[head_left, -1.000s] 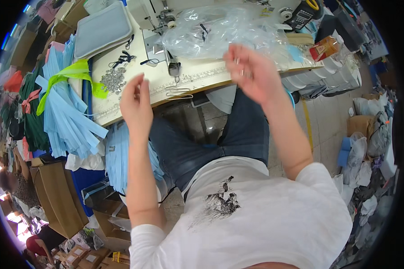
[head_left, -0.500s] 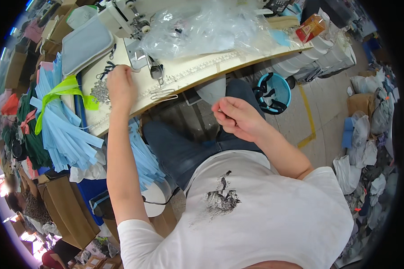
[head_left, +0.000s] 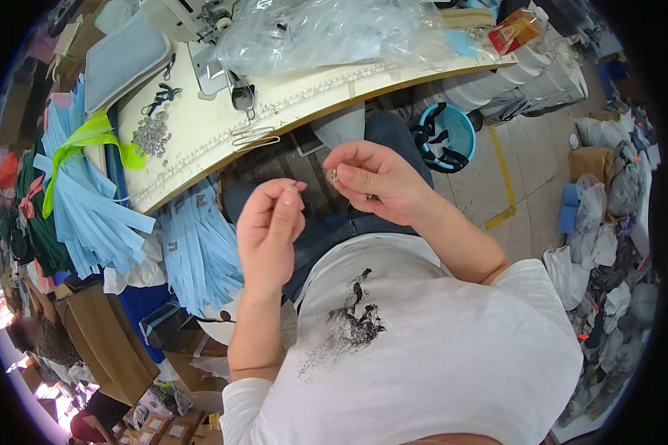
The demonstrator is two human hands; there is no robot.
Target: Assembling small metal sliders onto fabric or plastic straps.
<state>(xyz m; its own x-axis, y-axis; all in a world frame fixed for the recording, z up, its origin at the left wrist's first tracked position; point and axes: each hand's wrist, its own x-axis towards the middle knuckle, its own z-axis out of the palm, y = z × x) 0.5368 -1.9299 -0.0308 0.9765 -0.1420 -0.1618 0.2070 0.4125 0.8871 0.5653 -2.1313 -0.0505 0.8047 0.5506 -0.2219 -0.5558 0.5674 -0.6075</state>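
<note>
My left hand (head_left: 269, 236) is over my lap, thumb and forefinger pinched together. Whatever lies between those tips is too small to make out. Facing it, my right hand (head_left: 382, 184) is closed, with a small shiny metal piece (head_left: 334, 176) between thumb and forefinger. A gap separates the two hands. On the table's left part lies a pile of small silvery pieces (head_left: 151, 135), and behind it are some black bits (head_left: 162, 98). Light-blue strips (head_left: 200, 248) hang below the table edge, left of my left hand.
A sewing machine (head_left: 179, 21) and clear plastic bags (head_left: 326, 37) occupy the white table (head_left: 297, 104). Bent wire (head_left: 254, 138) sits at its front edge. More blue strips (head_left: 89, 200) hang at its left, tied with a yellow-green band (head_left: 70, 159). A blue basket (head_left: 460, 141) stands beyond my knee.
My left hand has left the pile of silvery pieces and come down toward my right hand. My right hand has moved slightly left, and the metal piece now shows. The view has shifted a little.
</note>
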